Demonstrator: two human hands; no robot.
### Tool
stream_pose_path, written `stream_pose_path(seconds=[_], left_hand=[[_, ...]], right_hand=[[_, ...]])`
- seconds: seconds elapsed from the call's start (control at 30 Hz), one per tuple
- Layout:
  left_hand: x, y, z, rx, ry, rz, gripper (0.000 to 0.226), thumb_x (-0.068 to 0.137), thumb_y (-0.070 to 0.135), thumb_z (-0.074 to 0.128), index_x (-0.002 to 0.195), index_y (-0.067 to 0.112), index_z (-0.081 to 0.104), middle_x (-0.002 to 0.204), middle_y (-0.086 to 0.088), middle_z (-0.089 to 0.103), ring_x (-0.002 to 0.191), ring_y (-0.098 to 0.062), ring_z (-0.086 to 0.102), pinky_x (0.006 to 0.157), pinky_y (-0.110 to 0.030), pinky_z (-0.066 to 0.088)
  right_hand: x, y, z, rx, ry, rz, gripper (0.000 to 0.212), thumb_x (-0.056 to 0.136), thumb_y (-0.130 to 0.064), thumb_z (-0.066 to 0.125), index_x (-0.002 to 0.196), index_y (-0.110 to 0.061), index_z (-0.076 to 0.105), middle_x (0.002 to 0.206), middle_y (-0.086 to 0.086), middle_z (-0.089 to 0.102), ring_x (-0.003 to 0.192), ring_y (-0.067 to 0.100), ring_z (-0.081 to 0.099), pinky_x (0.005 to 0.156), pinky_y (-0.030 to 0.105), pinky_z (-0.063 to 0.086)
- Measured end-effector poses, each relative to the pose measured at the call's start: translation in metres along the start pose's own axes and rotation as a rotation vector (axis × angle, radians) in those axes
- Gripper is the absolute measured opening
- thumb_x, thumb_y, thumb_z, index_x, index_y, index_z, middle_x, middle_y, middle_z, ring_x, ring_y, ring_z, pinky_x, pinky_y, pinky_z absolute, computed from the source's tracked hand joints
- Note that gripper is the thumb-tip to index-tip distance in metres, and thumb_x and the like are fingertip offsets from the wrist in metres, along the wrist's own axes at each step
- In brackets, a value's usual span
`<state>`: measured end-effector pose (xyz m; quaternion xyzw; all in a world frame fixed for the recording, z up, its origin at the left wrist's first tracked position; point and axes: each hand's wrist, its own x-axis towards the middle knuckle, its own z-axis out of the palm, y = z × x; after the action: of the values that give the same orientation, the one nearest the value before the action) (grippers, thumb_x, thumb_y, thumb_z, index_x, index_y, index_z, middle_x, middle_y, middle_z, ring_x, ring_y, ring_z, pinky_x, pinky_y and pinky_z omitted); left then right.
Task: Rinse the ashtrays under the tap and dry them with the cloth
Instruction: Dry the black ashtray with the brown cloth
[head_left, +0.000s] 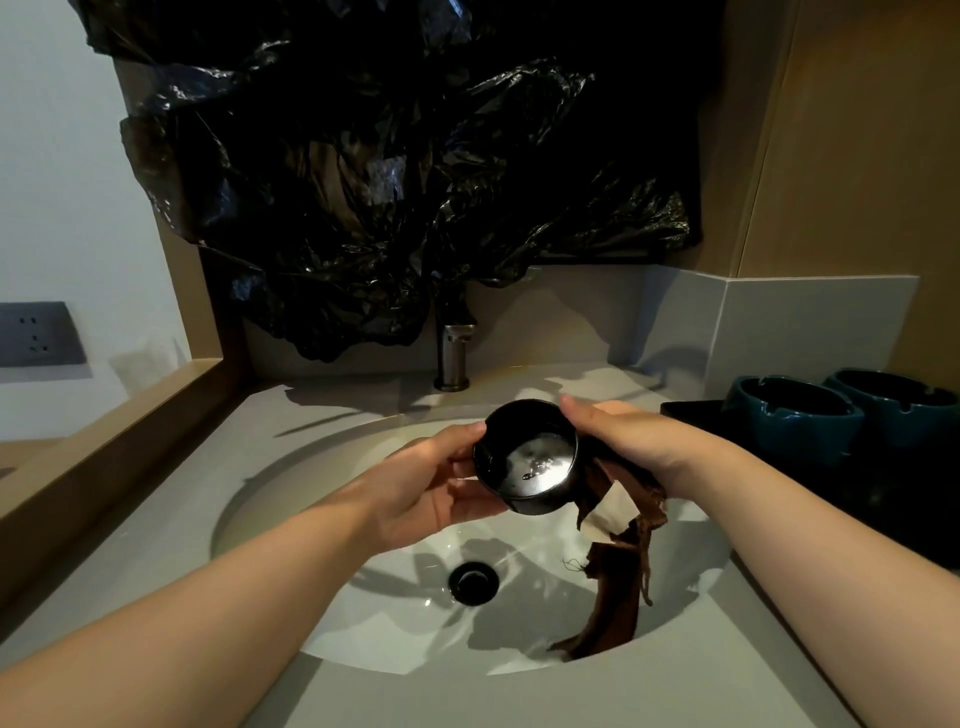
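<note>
Black ashtray (527, 457) held over sink (270, 499).
Left hand (431, 483) grips its left wall; right hand (634, 441) grips its right side plus brown cloth (618, 587) dangling into sink. Two teal ashtrays (795, 415) right of sink.

black ashtray (527, 457) in both hands over sink (291, 483) — cloth (618, 582) in r hand (639, 441), l hand (431, 488)

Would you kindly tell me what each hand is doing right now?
Left hand: grips the black ashtray.
Right hand: holds the brown cloth against it.
</note>
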<state>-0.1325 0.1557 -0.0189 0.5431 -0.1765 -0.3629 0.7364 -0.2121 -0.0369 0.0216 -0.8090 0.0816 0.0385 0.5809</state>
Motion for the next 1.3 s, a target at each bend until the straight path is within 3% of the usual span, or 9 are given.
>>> stream_pose_path(seconds=[0.1,0.23,0.37,0.57,0.7,0.87,1.03,1.17,1.3], left_hand=[[0.002,0.000,-0.005,-0.016,0.039,0.039,0.039,0.076,0.027,0.062,0.109,0.007,0.063,0.089,-0.016,0.073,0.077,-0.025,0.071,0.078,-0.037,0.060],[0.005,-0.002,-0.007,-0.017,0.134,0.099,0.034,0.078,0.022,0.066,0.105,0.000,0.063,0.095,-0.020,0.068,0.075,-0.026,0.071,0.074,-0.036,0.061],[0.005,-0.003,-0.006,0.073,0.186,0.111,0.021,0.094,0.020,0.056,0.106,0.003,0.061,0.093,-0.017,0.072,0.075,-0.024,0.071,0.079,-0.036,0.056],[0.010,-0.006,0.000,0.097,0.296,0.124,0.021,0.094,0.021,0.059,0.108,0.006,0.059,0.101,-0.021,0.070,0.086,-0.031,0.072,0.082,-0.041,0.057],[0.013,-0.009,0.004,0.160,0.377,0.161,0.025,0.091,0.022,0.064,0.107,0.004,0.059,0.100,-0.021,0.071,0.083,-0.032,0.073,0.079,-0.043,0.059],[0.014,-0.011,0.004,0.221,0.388,0.161,0.032,0.089,0.025,0.066,0.110,0.002,0.059,0.100,-0.023,0.070,0.077,-0.029,0.073,0.079,-0.042,0.059],[0.013,-0.011,0.001,0.183,0.434,0.192,0.030,0.088,0.026,0.068,0.108,0.004,0.063,0.100,-0.021,0.071,0.081,-0.031,0.073,0.082,-0.045,0.059],[0.014,-0.013,0.006,0.228,0.490,0.187,0.026,0.087,0.028,0.069,0.101,0.007,0.064,0.098,-0.020,0.071,0.083,-0.033,0.072,0.080,-0.045,0.059],[0.017,-0.012,0.013,0.297,0.545,0.174,0.022,0.084,0.031,0.071,0.095,0.013,0.065,0.100,-0.014,0.069,0.083,-0.029,0.072,0.074,-0.039,0.061]], right_hand=[[-0.001,-0.003,-0.007,0.056,0.117,0.117,0.059,0.075,-0.058,0.060,0.095,-0.003,0.066,0.084,0.017,0.071,0.074,0.029,0.068,0.071,0.038,0.056],[-0.002,-0.012,-0.021,0.362,0.269,0.205,0.031,0.090,-0.029,0.061,0.080,-0.001,0.060,0.057,0.013,0.067,0.044,0.023,0.064,0.043,0.030,0.054],[-0.006,-0.021,-0.016,0.442,0.288,0.036,0.012,0.089,-0.005,0.053,0.097,0.000,0.061,0.079,0.018,0.068,0.067,0.026,0.066,0.065,0.034,0.055],[0.002,-0.010,0.041,-0.314,0.575,-0.317,0.021,0.079,-0.023,0.074,0.094,-0.025,0.060,0.089,-0.005,0.065,0.081,0.011,0.062,0.073,0.024,0.051],[0.008,0.000,0.063,-0.764,0.470,-0.345,0.033,0.090,-0.034,0.058,0.120,-0.022,0.056,0.108,-0.001,0.061,0.096,0.017,0.058,0.078,0.024,0.045],[0.012,0.005,0.058,-0.662,0.411,-0.315,0.034,0.092,-0.025,0.055,0.125,-0.025,0.058,0.112,-0.001,0.065,0.101,0.017,0.060,0.084,0.025,0.047],[0.005,-0.003,0.050,-0.595,0.087,-0.423,0.035,0.089,-0.005,0.054,0.117,-0.023,0.067,0.108,-0.008,0.062,0.099,0.013,0.057,0.088,0.024,0.046],[0.001,-0.011,0.039,-0.835,0.011,-0.338,0.042,0.086,0.002,0.050,0.110,-0.025,0.071,0.114,-0.006,0.060,0.103,0.018,0.056,0.092,0.034,0.048],[0.002,-0.015,0.042,-1.131,0.159,-0.221,0.032,0.082,-0.003,0.056,0.108,-0.018,0.067,0.104,0.005,0.064,0.093,0.025,0.062,0.078,0.034,0.052]])
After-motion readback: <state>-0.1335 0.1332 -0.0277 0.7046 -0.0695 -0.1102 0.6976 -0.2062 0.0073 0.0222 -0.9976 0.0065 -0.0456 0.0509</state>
